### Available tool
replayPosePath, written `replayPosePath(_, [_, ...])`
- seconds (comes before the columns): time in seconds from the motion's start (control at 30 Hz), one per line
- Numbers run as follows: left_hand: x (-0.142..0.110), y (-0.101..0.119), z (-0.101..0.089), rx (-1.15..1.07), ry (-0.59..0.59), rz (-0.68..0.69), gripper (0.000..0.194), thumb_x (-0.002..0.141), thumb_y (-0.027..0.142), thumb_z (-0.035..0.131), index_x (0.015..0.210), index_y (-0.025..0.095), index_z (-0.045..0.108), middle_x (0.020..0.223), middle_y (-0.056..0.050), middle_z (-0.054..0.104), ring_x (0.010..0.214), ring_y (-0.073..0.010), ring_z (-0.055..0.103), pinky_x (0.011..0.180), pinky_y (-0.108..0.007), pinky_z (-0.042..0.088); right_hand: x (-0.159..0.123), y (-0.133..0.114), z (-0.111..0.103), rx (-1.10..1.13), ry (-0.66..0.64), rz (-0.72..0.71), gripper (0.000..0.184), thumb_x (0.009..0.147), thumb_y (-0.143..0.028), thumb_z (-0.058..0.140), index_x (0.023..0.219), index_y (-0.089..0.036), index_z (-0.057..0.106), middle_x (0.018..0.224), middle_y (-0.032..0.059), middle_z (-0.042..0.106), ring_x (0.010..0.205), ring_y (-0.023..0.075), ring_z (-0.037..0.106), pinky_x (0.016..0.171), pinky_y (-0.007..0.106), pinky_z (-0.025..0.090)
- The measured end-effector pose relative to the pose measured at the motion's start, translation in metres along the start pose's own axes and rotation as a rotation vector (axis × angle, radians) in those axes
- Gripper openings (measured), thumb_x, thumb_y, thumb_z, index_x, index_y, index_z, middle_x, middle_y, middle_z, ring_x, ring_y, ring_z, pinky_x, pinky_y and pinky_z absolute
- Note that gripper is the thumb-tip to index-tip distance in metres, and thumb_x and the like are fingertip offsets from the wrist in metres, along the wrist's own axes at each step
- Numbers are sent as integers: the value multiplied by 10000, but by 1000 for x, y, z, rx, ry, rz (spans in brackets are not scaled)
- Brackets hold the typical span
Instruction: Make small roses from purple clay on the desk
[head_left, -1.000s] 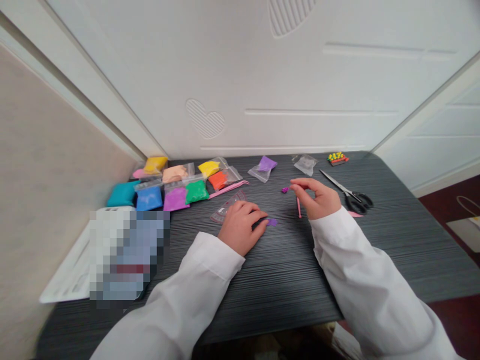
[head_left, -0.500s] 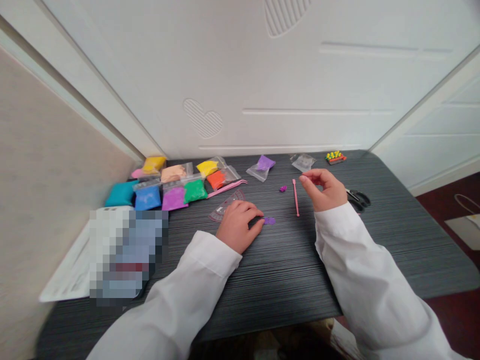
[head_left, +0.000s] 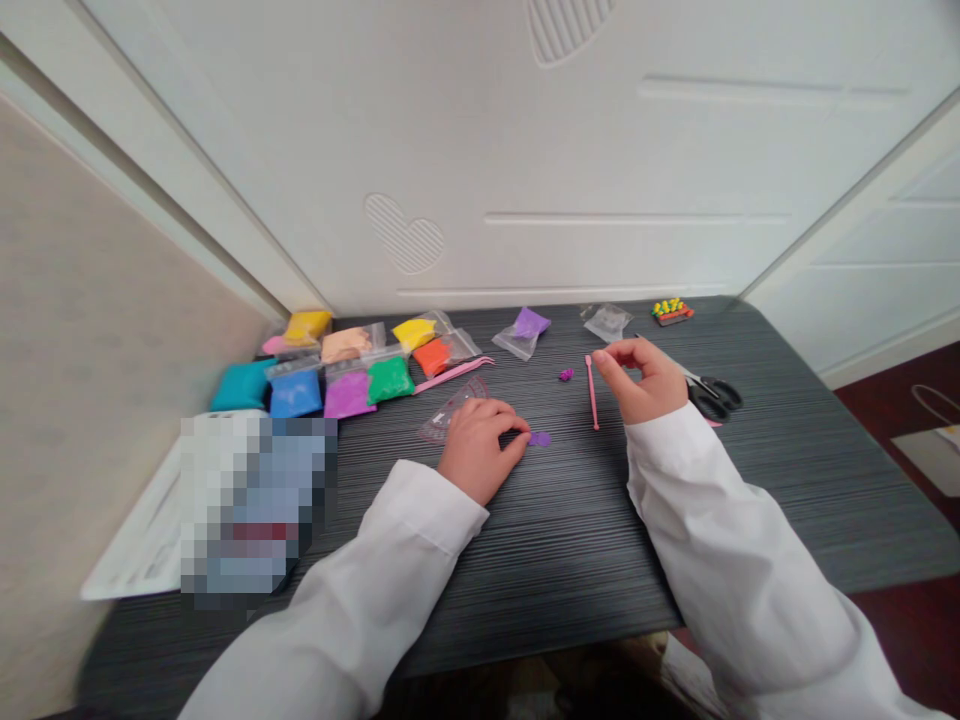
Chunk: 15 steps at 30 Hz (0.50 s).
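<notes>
Shifted left since the earlier frame, the right hand hovers just beside the pink stick, fingers in a narrow, empty pinch, while the left hand rests loosely by the purple scrap.

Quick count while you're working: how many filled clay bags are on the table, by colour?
Yellow bags: 2
Purple bags: 2
Blue bag: 1
Teal bag: 1
Green bag: 1
Orange bag: 1
Peach bag: 1
Pink bag: 1
Total: 10

- You have soft, even light; the white door is bright, without hard glare.
- Your left hand and right hand make only faint shadows.
- The wall bends and blurs at the edge; a pixelated patch hides detail.
</notes>
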<state>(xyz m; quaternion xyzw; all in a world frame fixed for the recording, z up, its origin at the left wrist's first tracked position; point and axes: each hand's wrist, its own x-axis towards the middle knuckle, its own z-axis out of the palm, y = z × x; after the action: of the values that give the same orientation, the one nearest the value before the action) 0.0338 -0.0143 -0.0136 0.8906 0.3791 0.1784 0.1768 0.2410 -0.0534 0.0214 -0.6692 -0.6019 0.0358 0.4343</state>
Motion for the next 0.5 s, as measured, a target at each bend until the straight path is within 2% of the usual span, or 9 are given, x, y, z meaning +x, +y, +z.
replayPosePath(0.5, [2, 3, 2, 31, 1, -52, 174, 836, 310, 551, 845, 152, 621, 961, -47, 619, 972, -194, 543, 885, -429, 410, -1, -1, 1, 9, -6, -17, 223, 875, -347, 512, 912, -139, 583, 869, 22, 607, 754, 127, 585, 699, 325, 499])
